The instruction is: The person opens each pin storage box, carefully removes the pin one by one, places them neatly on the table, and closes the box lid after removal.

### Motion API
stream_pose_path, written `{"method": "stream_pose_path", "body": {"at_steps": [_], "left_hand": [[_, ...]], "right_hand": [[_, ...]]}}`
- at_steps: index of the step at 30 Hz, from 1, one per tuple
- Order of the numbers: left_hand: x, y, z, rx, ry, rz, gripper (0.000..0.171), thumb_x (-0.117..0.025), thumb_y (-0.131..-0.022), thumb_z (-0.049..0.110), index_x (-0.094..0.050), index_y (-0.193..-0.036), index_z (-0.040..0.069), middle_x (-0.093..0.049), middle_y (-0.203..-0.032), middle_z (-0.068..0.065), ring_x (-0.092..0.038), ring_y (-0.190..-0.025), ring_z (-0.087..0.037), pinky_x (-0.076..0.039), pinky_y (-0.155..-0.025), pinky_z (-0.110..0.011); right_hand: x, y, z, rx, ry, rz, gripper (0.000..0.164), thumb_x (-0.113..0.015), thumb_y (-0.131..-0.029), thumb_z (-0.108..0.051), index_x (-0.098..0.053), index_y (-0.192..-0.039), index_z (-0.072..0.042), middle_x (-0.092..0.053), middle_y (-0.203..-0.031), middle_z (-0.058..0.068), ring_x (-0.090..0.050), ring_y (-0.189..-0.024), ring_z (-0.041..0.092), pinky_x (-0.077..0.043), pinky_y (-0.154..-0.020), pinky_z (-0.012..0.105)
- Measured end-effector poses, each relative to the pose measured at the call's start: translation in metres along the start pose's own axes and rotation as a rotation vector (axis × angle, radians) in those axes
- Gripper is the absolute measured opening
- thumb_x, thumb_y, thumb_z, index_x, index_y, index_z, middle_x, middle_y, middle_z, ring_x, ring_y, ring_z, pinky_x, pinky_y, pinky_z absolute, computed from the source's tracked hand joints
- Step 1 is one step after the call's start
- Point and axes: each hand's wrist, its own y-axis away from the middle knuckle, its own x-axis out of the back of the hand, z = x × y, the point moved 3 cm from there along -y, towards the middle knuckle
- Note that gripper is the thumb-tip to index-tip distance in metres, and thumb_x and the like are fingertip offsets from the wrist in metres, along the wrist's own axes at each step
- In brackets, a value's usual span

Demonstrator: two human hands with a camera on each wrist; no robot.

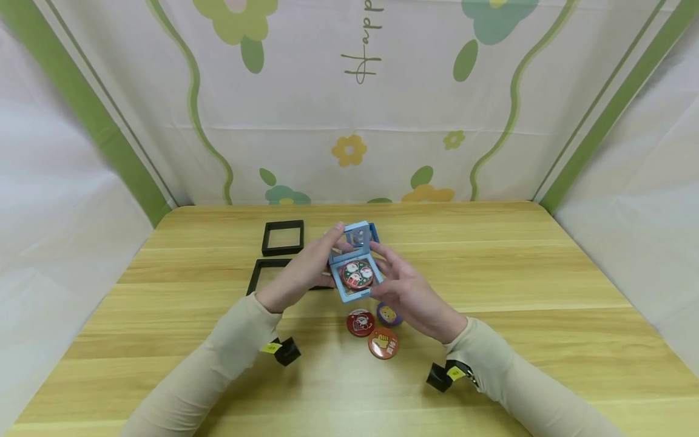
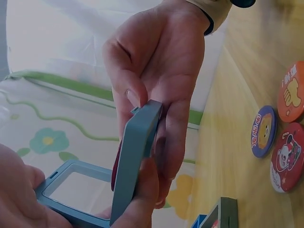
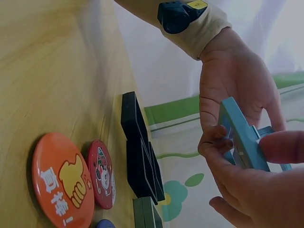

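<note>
The left hand (image 1: 303, 264) and right hand (image 1: 411, 296) grip an opened light-blue hinged display case (image 1: 354, 297), its Santa-patterned badge (image 1: 357, 275) inside, above the wooden table (image 1: 491, 267), beyond an orange thumbs-up badge (image 1: 383, 343).

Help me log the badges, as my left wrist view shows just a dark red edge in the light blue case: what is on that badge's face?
Observer: The head view shows red and white figures on green on the badge in the light blue case.
Operator: What is on the table to the left of the case, out of my sight?
Observer: A smaller black frame and a larger black frame, the larger partly hidden by the left hand in the head view.
</note>
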Motion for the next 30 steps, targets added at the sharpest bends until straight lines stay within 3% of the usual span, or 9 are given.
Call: {"method": "stream_pose_path", "body": {"at_steps": [8, 11, 14, 18, 21, 30], "left_hand": [[0.006, -0.002, -0.003, 0.061, 0.061, -0.026, 0.077, -0.030, -0.101, 0.063, -0.052, -0.129, -0.005, -0.060, -0.112, -0.023, -0.066, -0.094, -0.031, -0.056, -0.081, -0.042], [0.006, -0.002, -0.003, 0.067, 0.056, -0.026, 0.076, -0.029, -0.101, 0.062, -0.051, -0.129, -0.005, -0.062, -0.111, -0.023, -0.067, -0.094, -0.030, -0.055, -0.081, -0.042], [0.006, -0.003, -0.003, 0.069, 0.049, -0.023, 0.075, -0.029, -0.101, 0.062, -0.052, -0.128, -0.005, -0.062, -0.111, -0.022, -0.067, -0.093, -0.030, -0.055, -0.081, -0.042], [0.005, -0.003, -0.004, 0.070, 0.033, -0.018, 0.076, -0.029, -0.101, 0.063, -0.053, -0.128, -0.005, -0.062, -0.112, -0.021, -0.066, -0.094, -0.030, -0.055, -0.081, -0.041], [0.003, -0.003, -0.005, 0.074, 0.017, -0.028, 0.076, -0.029, -0.101, 0.063, -0.053, -0.128, -0.004, -0.061, -0.113, -0.020, -0.065, -0.096, -0.030, -0.055, -0.082, -0.041], [-0.005, -0.004, -0.009, 0.067, 0.002, -0.045, 0.076, -0.029, -0.102, 0.061, -0.057, -0.125, -0.005, -0.060, -0.115, -0.020, -0.064, -0.096, -0.030, -0.055, -0.080, -0.041]], "right_hand": [[0.001, 0.000, -0.002, -0.045, 0.095, -0.002, 0.083, -0.055, -0.095, -0.006, -0.001, -0.158, -0.009, -0.026, -0.154, 0.018, -0.046, -0.129, 0.033, -0.038, -0.106, 0.042], [0.006, 0.000, -0.005, -0.047, 0.254, 0.049, 0.077, -0.058, -0.098, -0.020, -0.010, -0.158, -0.010, -0.029, -0.153, 0.017, -0.050, -0.124, 0.033, -0.041, -0.102, 0.046], [0.014, 0.000, -0.013, -0.022, 0.481, 0.143, 0.065, -0.060, -0.099, -0.029, -0.030, -0.152, -0.008, -0.035, -0.149, 0.016, -0.054, -0.118, 0.034, -0.046, -0.095, 0.049], [0.026, 0.003, -0.031, 0.115, 0.767, 0.308, 0.043, -0.066, -0.096, -0.030, -0.058, -0.131, -0.007, -0.052, -0.131, 0.014, -0.058, -0.107, 0.030, -0.051, -0.086, 0.045], [0.029, 0.005, -0.039, 0.238, 0.902, 0.376, 0.030, -0.071, -0.093, -0.027, -0.068, -0.115, -0.008, -0.059, -0.117, 0.011, -0.059, -0.099, 0.024, -0.052, -0.079, 0.042], [0.017, 0.004, -0.034, 0.432, 1.099, 0.214, 0.024, -0.081, -0.084, -0.024, -0.075, -0.101, -0.008, -0.061, -0.094, -0.003, -0.055, -0.080, 0.021, -0.050, -0.063, 0.032]]}}
